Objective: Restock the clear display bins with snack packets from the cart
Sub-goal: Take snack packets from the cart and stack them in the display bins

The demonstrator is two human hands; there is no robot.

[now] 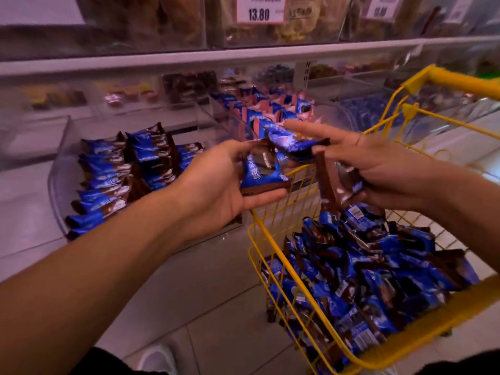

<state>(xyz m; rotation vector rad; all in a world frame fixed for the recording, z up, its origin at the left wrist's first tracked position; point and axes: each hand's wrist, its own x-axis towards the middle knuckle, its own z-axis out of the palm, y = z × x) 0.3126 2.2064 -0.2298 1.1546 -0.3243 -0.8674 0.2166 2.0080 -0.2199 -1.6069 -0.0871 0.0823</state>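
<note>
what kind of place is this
Most likely a shop's bulk snack aisle: a price tag reading 13.80 on the shelf, clear display bins of wrapped packets, and a yellow wire cart heaped with the same blue packets.

you're standing in a shop aisle on a floor of large pale tiles [216, 288] with thin dark grout lines, lit in a dim pinkish-purple cast. in front of you runs a white shelf edge [243, 54], and above it sit clear cases of brownish goods, blurred, with a white price tag [260, 8] reading 13.80 and a second tag [381, 6] further right that's too blurred to read. a slotted metal upright [305, 74] stands behind the lower tier, whose base is a plain white panel [189, 266] reaching the floor.
</note>
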